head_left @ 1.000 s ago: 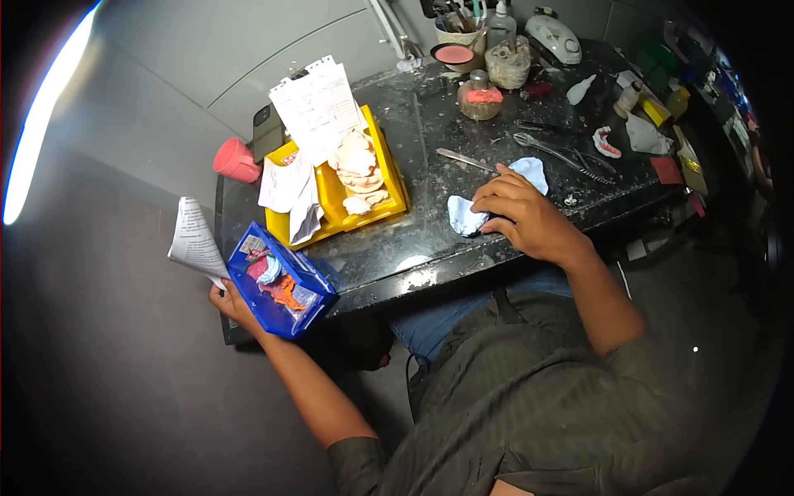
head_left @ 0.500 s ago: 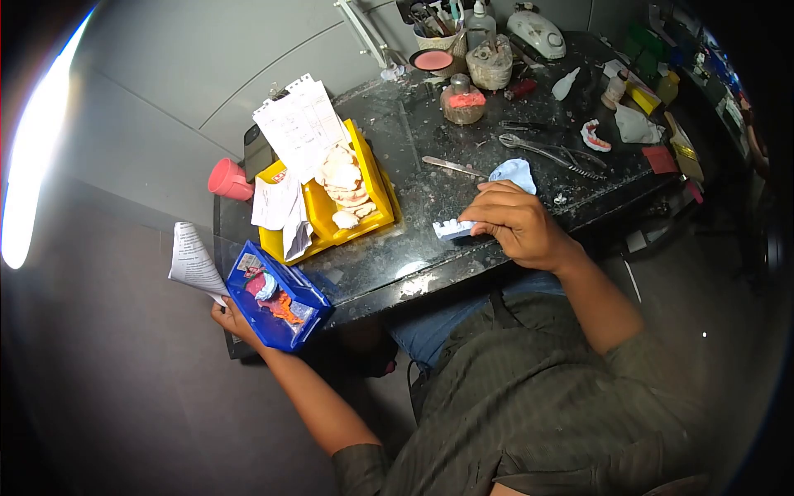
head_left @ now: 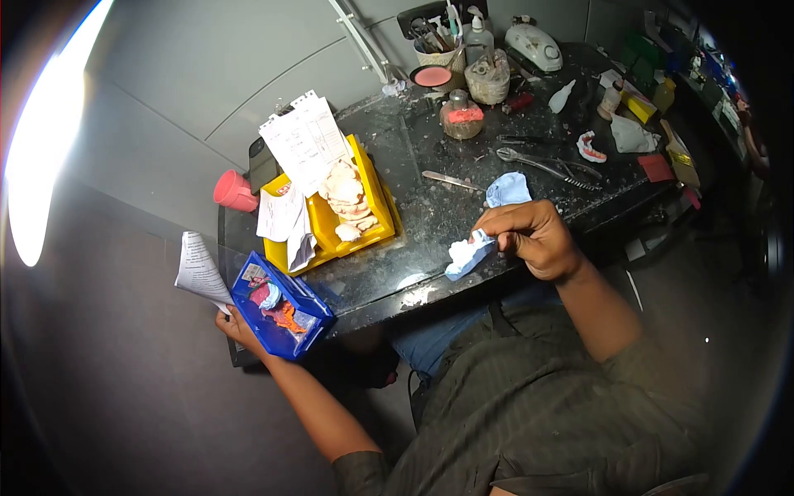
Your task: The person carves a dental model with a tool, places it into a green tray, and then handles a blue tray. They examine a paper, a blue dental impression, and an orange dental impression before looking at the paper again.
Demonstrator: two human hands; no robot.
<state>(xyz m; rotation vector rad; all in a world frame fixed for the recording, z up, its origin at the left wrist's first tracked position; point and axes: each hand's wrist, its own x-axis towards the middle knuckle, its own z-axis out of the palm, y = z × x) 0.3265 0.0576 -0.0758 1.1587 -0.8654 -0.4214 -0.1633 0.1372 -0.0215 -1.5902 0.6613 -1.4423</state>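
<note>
In my right hand [head_left: 533,240] I pinch a pale blue plaster dental cast [head_left: 470,258] between thumb and fingers, over the table's front edge; its toothed side shows white under the light. Just beyond that hand, another light blue plaster piece [head_left: 509,190] lies on the table. Off to the left, my left hand [head_left: 237,326] grips the outer side of a blue bin [head_left: 263,327], its fingers partly hidden. Pink, orange and blue pieces [head_left: 284,315] lie inside this bin. A folded printed paper [head_left: 203,269] sticks out between the bin and my left hand.
A yellow bin [head_left: 382,198] holds papers and cream-coloured casts. Behind it stands a pink cup [head_left: 235,192]. A metal spatula [head_left: 451,180], pliers [head_left: 542,163] and a red-and-white denture piece [head_left: 590,148] lie on the black table [head_left: 372,285]. Bottles and a tool basket stand at the back.
My right hand has turned the cast, so its toothed face shows more and its free end points downward. The left hand still holds the blue bin; the whole view has shifted slightly.
</note>
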